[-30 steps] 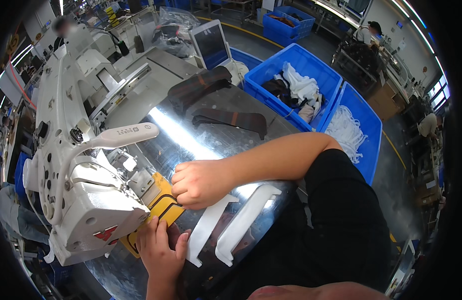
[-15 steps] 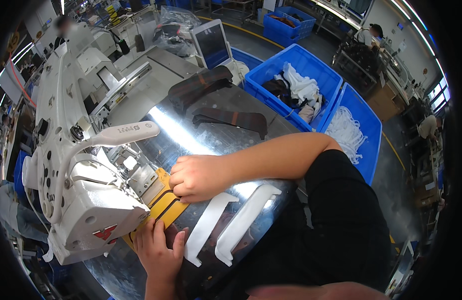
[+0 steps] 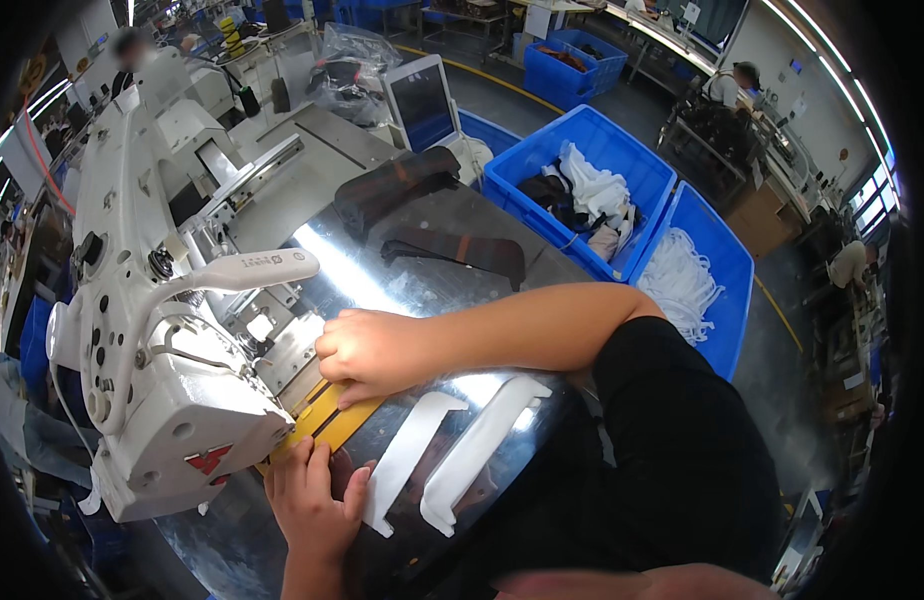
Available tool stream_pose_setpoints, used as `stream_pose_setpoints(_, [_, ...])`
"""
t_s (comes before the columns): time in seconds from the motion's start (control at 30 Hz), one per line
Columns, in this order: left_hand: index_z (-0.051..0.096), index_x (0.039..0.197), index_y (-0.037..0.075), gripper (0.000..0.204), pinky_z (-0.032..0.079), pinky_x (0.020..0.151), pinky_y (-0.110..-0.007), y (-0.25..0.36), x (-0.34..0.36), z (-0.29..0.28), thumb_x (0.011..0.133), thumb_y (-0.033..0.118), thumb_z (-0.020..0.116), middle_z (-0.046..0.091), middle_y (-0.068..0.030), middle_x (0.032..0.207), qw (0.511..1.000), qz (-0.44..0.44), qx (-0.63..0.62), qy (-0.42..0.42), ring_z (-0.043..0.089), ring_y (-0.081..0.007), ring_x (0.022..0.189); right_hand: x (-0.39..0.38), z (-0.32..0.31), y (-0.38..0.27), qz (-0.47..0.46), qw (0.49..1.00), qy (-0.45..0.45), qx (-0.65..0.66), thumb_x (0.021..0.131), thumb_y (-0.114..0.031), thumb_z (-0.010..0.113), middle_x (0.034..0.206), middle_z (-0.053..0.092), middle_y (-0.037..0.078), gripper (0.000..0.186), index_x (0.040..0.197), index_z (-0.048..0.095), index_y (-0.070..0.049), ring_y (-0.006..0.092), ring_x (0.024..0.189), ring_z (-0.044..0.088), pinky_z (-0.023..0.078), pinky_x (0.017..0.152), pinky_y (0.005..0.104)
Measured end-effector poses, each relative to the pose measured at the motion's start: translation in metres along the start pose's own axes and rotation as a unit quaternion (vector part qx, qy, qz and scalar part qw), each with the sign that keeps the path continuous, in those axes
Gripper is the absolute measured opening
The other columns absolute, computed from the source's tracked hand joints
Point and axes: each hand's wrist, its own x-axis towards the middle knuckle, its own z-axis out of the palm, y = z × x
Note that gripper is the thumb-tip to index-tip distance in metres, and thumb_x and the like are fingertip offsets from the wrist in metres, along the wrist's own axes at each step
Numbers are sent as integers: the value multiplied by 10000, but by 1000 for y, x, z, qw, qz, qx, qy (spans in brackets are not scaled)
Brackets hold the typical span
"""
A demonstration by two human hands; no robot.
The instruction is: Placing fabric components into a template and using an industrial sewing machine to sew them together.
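A flat yellow plate (image 3: 350, 422) with dark slots lies at the front of a white sewing machine (image 3: 187, 440), partly under its head. My right hand (image 3: 367, 350) reaches across from the right, its fingers curled down on the plate's far part; the fingertips are hidden. At the near end, my left hand (image 3: 317, 505) rests with fingers stretched onto the plate's edge and thumb apart. Beside the plate, on the shiny metal table (image 3: 227, 550), lie a white strip-shaped piece (image 3: 412, 455) with bent ends and a second white piece (image 3: 482, 450) to its right.
Dark plaid pieces (image 3: 457, 255) lie farther back on the table. A small screen (image 3: 420, 100) stands behind them. Beyond my right arm are a blue bin (image 3: 582, 125) of fabric and another blue bin (image 3: 737, 300) holding white strips. The machine's long white lever (image 3: 257, 268) juts over the table.
My right hand has shifted slightly left and up over the yellow plate, covering more of its far part. The left hand stays at the near edge. The view has tilted slightly.
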Motion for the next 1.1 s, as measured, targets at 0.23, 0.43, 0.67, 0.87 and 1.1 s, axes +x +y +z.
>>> stream_pose_setpoints(0.23, [722, 1165, -14, 513, 501, 1002, -530, -2, -1, 0, 895, 414, 811, 695, -185, 1186, 999, 0, -39, 31, 652, -415, 1103, 2, -16, 10, -67, 994, 1, -88, 773, -306, 854, 904, 672, 53, 267, 844, 708, -94, 268, 938, 672, 519, 859, 408])
stream_pose_setpoints(0.43, [739, 1158, -1, 442, 516, 995, -511, 1, 0, -5, 870, 324, 824, 715, -174, 1183, 996, -33, -73, 49, 670, -404, 1088, -12, -37, 6, -144, 956, 28, -253, 727, -204, 708, 724, 635, 3, 127, 691, 629, -112, 201, 790, 668, 507, 780, 345])
stream_pose_setpoints(0.67, [745, 1146, 26, 409, 517, 1005, -502, 0, 1, 0, 826, 250, 869, 726, -160, 1196, 992, -61, -77, 73, 685, -389, 1102, -10, -66, 24, -95, 971, 78, -203, 815, -189, 726, 768, 605, 41, 146, 754, 625, -103, 244, 819, 656, 521, 793, 369])
stream_pose_setpoints(0.87, [739, 1140, 40, 389, 511, 1008, -510, -3, 0, -1, 833, 239, 873, 718, -157, 1188, 992, -64, -84, 62, 682, -383, 1103, -12, -79, -7, 55, 995, -55, -62, 875, -213, 790, 848, 622, 120, 217, 815, 658, -52, 293, 857, 670, 554, 790, 428])
stream_pose_setpoints(1.1, [752, 1141, 24, 382, 503, 1035, -489, -5, -3, -3, 852, 250, 858, 693, -146, 1228, 993, -69, -93, 40, 666, -359, 1144, -11, -78, -24, 65, 942, -321, 74, 857, -211, 770, 795, 702, 144, 199, 825, 731, -18, 334, 800, 692, 568, 790, 431])
